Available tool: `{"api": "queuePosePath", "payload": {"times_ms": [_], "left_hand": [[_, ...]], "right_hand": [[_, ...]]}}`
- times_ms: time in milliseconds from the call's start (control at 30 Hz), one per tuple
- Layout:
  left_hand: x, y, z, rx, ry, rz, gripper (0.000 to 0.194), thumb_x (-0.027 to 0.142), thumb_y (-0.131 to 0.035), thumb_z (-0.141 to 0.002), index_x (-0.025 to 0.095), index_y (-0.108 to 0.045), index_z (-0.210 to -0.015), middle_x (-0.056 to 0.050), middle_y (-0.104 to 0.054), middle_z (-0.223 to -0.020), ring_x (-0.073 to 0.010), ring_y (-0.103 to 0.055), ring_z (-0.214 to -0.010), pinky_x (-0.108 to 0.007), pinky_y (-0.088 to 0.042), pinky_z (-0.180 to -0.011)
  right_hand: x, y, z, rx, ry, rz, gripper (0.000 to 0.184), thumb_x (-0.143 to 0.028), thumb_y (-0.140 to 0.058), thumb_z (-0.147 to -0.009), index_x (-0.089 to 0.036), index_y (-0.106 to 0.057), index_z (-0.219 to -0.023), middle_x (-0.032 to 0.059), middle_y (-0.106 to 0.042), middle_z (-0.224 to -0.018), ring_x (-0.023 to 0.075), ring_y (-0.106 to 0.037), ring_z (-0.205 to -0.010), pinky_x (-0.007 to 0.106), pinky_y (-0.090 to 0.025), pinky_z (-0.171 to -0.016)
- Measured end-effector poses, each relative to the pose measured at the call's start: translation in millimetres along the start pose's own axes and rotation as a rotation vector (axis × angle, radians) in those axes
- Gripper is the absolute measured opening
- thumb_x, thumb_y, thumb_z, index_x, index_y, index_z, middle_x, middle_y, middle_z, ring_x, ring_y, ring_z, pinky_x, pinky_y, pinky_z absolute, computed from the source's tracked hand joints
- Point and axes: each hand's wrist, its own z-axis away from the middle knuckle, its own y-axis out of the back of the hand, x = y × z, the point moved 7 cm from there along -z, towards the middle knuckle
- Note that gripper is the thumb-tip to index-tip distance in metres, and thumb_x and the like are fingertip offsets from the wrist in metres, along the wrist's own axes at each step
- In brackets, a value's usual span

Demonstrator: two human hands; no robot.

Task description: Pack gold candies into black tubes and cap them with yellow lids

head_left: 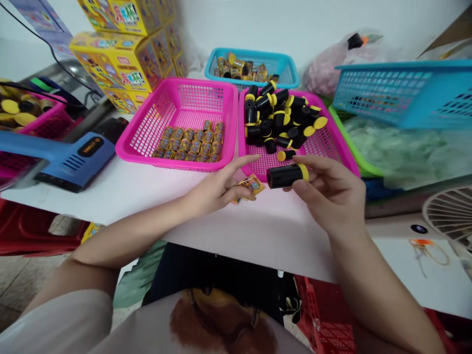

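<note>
My right hand (332, 194) grips a black cylinder with a yellow cap (287, 175), held sideways above the white table (155, 191). My left hand (221, 187) pinches a small yellow printed label (250, 186) just left of the cylinder, with the index finger stretched out. Right behind both hands stands a pink basket (332, 142) holding a heap of black and yellow cylinders (280, 118). A second pink basket (177, 103) to its left holds rows of small labelled rolls (191, 142).
A blue heat gun (62, 157) lies at the left. Yellow printed boxes (121, 59) are stacked at the back left. A blue basket (254, 64) with labelled pieces sits at the back, another blue basket (405, 93) at the right above a green one. A fan (450, 211) stands at the right edge.
</note>
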Motion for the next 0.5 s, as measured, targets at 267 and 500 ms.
{"api": "queuePosePath", "payload": {"times_ms": [267,500], "left_hand": [[10.3,2.2,9.3,0.022,-0.285,-0.131,0.073,0.046,-0.07,-0.1,0.029,-0.034,-0.161,0.0,-0.077,-0.085,-0.0191,-0.077,-0.074,-0.03,-0.064,-0.077],[7.5,-6.8,9.6,0.015,-0.195,0.056,0.094,0.039,-0.079,-0.094,0.029,-0.017,-0.164,-0.005,-0.076,-0.094,-0.0225,-0.079,-0.084,-0.033,-0.065,-0.073]], "right_hand": [[3.2,-14.3,3.3,-0.176,-0.104,-0.061,0.033,-0.017,-0.081,-0.086,-0.027,-0.077,-0.118,-0.0007,-0.079,-0.091,0.0095,-0.074,-0.072,0.018,-0.062,-0.063],[2.3,-21.9,2.4,-0.298,0.003,0.038,0.037,-0.023,-0.087,-0.081,-0.029,-0.077,-0.116,0.0026,-0.077,-0.109,0.0133,-0.075,-0.093,0.026,-0.066,-0.083]]}}
